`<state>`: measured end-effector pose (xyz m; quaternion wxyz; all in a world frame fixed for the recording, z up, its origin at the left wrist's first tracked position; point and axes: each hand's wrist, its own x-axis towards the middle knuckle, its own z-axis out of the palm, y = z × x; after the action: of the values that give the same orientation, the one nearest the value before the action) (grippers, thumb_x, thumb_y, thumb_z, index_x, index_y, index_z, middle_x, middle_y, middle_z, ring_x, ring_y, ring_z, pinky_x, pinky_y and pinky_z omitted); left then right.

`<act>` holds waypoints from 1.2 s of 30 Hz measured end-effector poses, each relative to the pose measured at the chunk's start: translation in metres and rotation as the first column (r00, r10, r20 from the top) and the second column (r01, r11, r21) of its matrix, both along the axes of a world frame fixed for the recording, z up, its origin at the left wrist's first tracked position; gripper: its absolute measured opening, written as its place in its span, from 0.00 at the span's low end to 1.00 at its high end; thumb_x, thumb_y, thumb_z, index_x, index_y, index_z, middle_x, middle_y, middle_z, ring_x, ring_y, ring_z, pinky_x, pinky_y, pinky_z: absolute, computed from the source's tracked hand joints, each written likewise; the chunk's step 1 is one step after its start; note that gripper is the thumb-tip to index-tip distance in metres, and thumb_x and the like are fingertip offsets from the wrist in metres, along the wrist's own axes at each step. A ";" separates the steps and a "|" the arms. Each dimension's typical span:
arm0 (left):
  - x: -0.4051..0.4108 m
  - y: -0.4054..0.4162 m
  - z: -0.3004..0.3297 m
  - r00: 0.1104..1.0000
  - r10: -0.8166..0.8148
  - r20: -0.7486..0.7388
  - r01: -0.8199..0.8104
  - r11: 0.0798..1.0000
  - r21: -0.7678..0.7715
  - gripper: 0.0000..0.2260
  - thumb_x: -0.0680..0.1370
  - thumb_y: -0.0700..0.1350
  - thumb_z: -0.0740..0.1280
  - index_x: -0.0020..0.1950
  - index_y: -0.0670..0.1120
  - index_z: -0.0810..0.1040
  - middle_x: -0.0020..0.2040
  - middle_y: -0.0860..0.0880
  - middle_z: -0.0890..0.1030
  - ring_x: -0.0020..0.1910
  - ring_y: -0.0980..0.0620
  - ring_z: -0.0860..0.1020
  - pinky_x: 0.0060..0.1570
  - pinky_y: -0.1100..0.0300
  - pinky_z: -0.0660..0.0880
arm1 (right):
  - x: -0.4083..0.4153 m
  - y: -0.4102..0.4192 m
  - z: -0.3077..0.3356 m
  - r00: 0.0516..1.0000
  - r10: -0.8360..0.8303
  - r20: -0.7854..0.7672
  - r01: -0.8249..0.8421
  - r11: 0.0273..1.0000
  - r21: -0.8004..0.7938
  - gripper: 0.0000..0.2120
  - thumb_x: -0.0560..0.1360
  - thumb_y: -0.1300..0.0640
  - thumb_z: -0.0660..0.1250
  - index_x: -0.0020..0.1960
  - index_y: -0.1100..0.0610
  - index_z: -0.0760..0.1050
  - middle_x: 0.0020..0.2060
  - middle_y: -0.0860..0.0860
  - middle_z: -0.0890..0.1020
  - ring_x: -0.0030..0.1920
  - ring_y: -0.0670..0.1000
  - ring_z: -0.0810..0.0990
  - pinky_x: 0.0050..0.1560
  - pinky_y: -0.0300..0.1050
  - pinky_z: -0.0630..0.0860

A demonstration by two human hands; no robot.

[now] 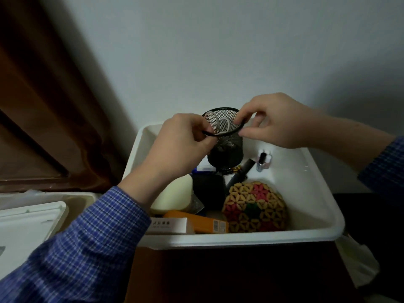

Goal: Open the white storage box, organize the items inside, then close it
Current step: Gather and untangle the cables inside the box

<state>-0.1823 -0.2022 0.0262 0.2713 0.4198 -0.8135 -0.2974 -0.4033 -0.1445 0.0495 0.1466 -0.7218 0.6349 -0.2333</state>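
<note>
The white storage box (310, 186) stands open below me with no lid on it. My left hand (181, 141) grips the near rim of a black mesh pen cup (227, 147) and holds it tilted above the box's back left part. A looped white cable (220, 124) pokes out of the cup's mouth. My right hand (277, 121) pinches the cup's far rim beside the cable. Inside the box lie a woven beaded ball (254, 206), an orange carton (203, 221), a white carton (169, 225), a cream rounded object (175, 195), a small black box (208, 189) and a small bottle (263, 160).
A white lid or tray (28, 221) lies to the left of the box on a pale container. Behind it hangs a brown curtain (43, 95). A plain wall is at the back. The box sits on a dark brown surface (218, 276).
</note>
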 end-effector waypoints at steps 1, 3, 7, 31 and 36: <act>-0.003 0.002 -0.001 1.000 -0.019 0.006 0.019 1.000 0.011 0.02 0.73 0.43 0.72 0.43 0.50 0.82 0.34 0.51 0.85 0.36 0.53 0.85 0.42 0.52 0.81 | -0.004 0.004 -0.002 1.000 -0.002 0.016 0.002 1.000 0.017 0.07 0.72 0.55 0.76 0.46 0.46 0.82 0.36 0.43 0.83 0.34 0.38 0.82 0.40 0.23 0.71; -0.006 0.004 -0.004 0.998 -0.060 -0.013 0.061 0.991 0.116 0.06 0.73 0.42 0.72 0.47 0.51 0.82 0.36 0.51 0.86 0.37 0.49 0.86 0.44 0.47 0.83 | -0.009 0.011 -0.009 1.000 -0.007 0.023 0.006 0.999 0.049 0.05 0.71 0.55 0.77 0.44 0.47 0.82 0.32 0.42 0.84 0.34 0.35 0.82 0.39 0.24 0.72; -0.006 -0.002 -0.006 0.996 0.044 -0.083 -0.014 0.943 0.331 0.26 0.68 0.45 0.68 0.67 0.50 0.73 0.41 0.52 0.85 0.38 0.49 0.86 0.45 0.44 0.84 | -0.020 0.016 -0.021 0.980 -0.122 0.160 0.095 0.981 0.169 0.04 0.72 0.51 0.76 0.43 0.50 0.83 0.33 0.47 0.85 0.37 0.43 0.84 0.46 0.48 0.83; -0.076 0.009 -0.082 0.572 -0.632 0.523 0.227 0.734 0.640 0.22 0.81 0.45 0.65 0.74 0.43 0.66 0.49 0.45 0.81 0.42 0.48 0.82 0.34 0.61 0.79 | -0.047 0.034 -0.017 0.962 -0.273 -0.015 0.273 0.956 0.104 0.06 0.72 0.49 0.75 0.38 0.45 0.80 0.28 0.41 0.80 0.34 0.38 0.78 0.36 0.35 0.69; -0.068 0.008 -0.089 0.558 -0.694 0.455 0.260 0.667 0.698 0.29 0.81 0.46 0.65 0.80 0.50 0.57 0.59 0.47 0.79 0.44 0.51 0.82 0.33 0.64 0.79 | -0.053 0.025 -0.015 0.934 -0.342 0.104 0.337 0.939 0.062 0.05 0.71 0.49 0.76 0.42 0.49 0.83 0.29 0.48 0.84 0.34 0.42 0.82 0.39 0.40 0.74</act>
<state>-0.2498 -0.1942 -0.0631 -0.2844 0.3068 -0.8128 -0.4054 -0.4568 -0.1190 0.0348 0.1552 -0.5836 0.7455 -0.2819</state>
